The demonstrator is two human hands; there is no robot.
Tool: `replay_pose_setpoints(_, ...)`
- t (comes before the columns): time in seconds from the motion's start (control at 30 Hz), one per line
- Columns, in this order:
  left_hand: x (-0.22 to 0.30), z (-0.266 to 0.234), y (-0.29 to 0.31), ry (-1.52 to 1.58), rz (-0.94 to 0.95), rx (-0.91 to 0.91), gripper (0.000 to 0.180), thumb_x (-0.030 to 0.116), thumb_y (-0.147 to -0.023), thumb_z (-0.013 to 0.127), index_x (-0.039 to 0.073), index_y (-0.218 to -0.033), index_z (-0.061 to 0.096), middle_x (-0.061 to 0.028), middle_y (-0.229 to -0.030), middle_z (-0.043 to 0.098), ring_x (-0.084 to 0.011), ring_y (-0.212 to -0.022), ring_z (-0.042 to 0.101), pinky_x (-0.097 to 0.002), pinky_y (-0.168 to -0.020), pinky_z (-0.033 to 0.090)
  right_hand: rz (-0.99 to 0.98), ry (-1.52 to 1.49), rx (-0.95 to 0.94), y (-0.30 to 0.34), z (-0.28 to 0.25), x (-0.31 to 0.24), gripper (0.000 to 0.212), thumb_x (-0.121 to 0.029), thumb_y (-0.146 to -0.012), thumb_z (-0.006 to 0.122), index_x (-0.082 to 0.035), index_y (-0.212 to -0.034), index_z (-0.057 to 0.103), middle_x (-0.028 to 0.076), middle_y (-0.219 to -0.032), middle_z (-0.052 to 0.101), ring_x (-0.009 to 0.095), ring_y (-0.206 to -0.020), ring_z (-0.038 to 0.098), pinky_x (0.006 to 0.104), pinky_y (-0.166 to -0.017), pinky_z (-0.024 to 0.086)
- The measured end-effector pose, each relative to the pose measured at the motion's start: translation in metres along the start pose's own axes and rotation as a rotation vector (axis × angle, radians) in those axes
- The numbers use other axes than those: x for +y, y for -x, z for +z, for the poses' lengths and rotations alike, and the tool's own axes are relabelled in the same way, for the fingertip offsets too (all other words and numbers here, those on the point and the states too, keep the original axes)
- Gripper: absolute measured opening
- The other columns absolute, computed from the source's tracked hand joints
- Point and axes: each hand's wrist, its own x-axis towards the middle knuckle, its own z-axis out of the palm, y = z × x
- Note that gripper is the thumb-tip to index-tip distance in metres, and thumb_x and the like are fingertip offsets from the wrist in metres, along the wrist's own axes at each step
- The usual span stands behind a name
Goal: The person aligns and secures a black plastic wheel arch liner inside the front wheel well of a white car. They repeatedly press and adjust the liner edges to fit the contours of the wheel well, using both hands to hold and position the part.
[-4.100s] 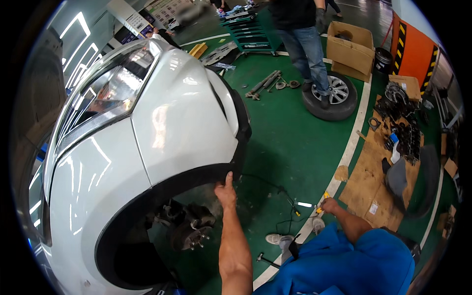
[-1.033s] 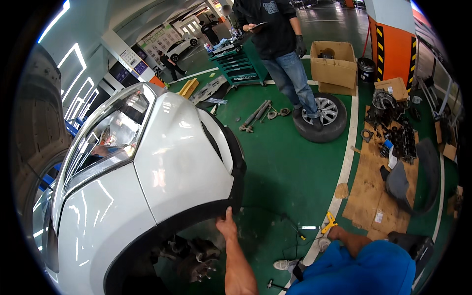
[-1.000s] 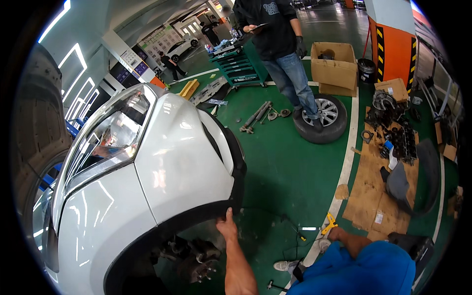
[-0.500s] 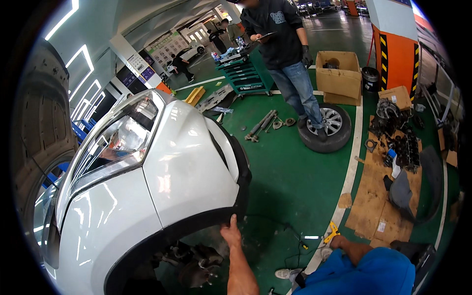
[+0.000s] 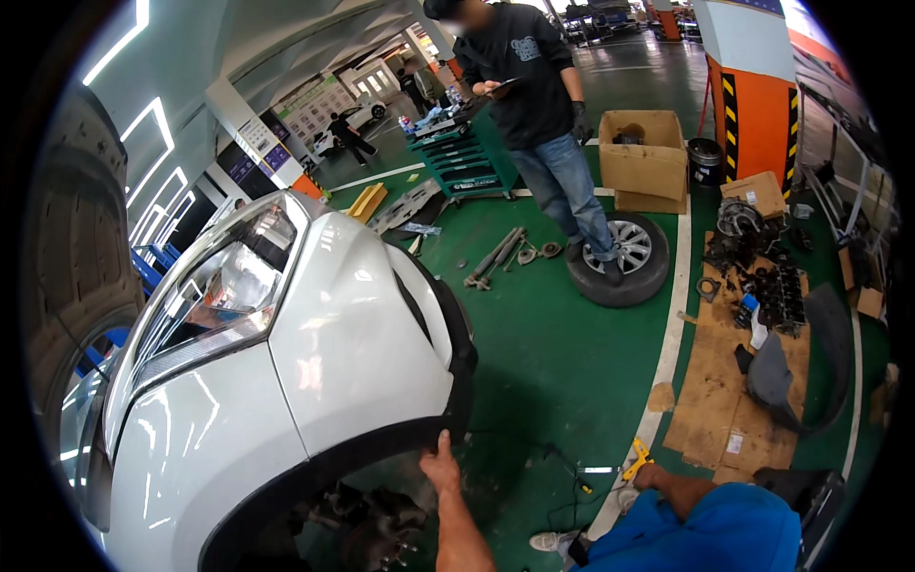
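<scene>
My left hand (image 5: 439,465) is at the lower front corner of a white car's black wheel-arch trim (image 5: 381,437). Its thumb points up against the trim's edge, and the other fingers are curled, partly hidden. Behind the arch, the bare wheel hub (image 5: 381,534) shows studs and no wheel. Low on the right, my right hand (image 5: 651,476) is closed around a yellow tool (image 5: 638,459), whose kind I cannot make out. Beside the tool lies a bright white strip (image 5: 599,470), with a dark cable (image 5: 575,484) near it on the floor.
A person (image 5: 524,105) with a tablet-like object stands by a removed wheel (image 5: 624,259). Nearby are a green tool cart (image 5: 467,157), shock-absorber-like parts (image 5: 496,257) and a cardboard box (image 5: 643,162). Engine parts (image 5: 770,296) and a grey liner (image 5: 791,381) lie on cardboard at right.
My view has tilted slightly, so the car and the floor items appear shifted. My left hand remains at the trim's edge, and my right hand still holds the yellow tool.
</scene>
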Motion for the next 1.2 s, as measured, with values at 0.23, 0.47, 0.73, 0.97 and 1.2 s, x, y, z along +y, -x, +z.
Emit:
replay_pose_setpoints(0.23,-0.005,0.000,0.000,0.035,0.041,-0.017,0.034,0.012,-0.093,0.071,-0.010,-0.118,0.063,-0.0112,-0.112,0.069,-0.0197,-0.098,0.063,-0.0340,-0.091,0.048,-0.006,-0.041,0.013,0.006,-0.007,-0.004,0.039,-0.031,-0.087,0.051,-0.007,-0.106,0.075,0.017,-0.112,0.072,0.032,-0.105,0.068,0.0418,-0.090,0.054)
replay_pose_setpoints(0.47,-0.007,-0.002,0.001,0.084,0.064,0.019,0.029,0.011,-0.092,0.072,-0.011,-0.110,0.066,-0.0124,-0.107,0.070,-0.0192,-0.095,0.063,-0.0343,-0.088,0.049,-0.130,0.164,0.056,-0.023,0.016,0.011,0.032,-0.028,-0.084,0.055,-0.010,-0.103,0.073,0.013,-0.103,0.073,0.031,-0.096,0.070,0.0433,-0.078,0.057)
replay_pose_setpoints(0.73,-0.014,-0.016,0.009,0.016,0.082,0.057,0.030,0.011,-0.091,0.073,-0.011,-0.110,0.066,-0.0122,-0.104,0.071,-0.0193,-0.091,0.064,-0.0346,-0.086,0.050,-0.323,0.416,-0.056,0.005,-0.012,-0.008,0.028,-0.014,-0.072,0.067,-0.008,-0.098,0.077,0.017,-0.100,0.073,0.035,-0.095,0.070,0.0443,-0.078,0.058)
replay_pose_setpoints(0.97,-0.004,0.000,0.003,0.065,0.090,0.054,0.029,0.013,-0.090,0.074,-0.010,-0.106,0.068,-0.0115,-0.101,0.072,-0.0188,-0.090,0.064,-0.0341,-0.085,0.050,-0.367,0.503,-0.023,0.005,-0.021,0.000,0.031,-0.024,-0.073,0.065,-0.008,-0.098,0.074,0.012,-0.095,0.073,0.033,-0.091,0.071,0.0444,-0.075,0.059)
replay_pose_setpoints(1.2,-0.021,-0.012,0.000,-0.164,-0.025,0.109,0.035,0.019,-0.089,0.077,-0.011,-0.103,0.068,-0.0128,-0.097,0.071,-0.0194,-0.085,0.063,-0.0347,-0.081,0.051,-0.241,0.377,-0.127,0.005,-0.021,-0.007,0.032,-0.020,-0.072,0.066,-0.008,-0.101,0.073,0.016,-0.097,0.073,0.036,-0.090,0.071,0.0471,-0.076,0.059)
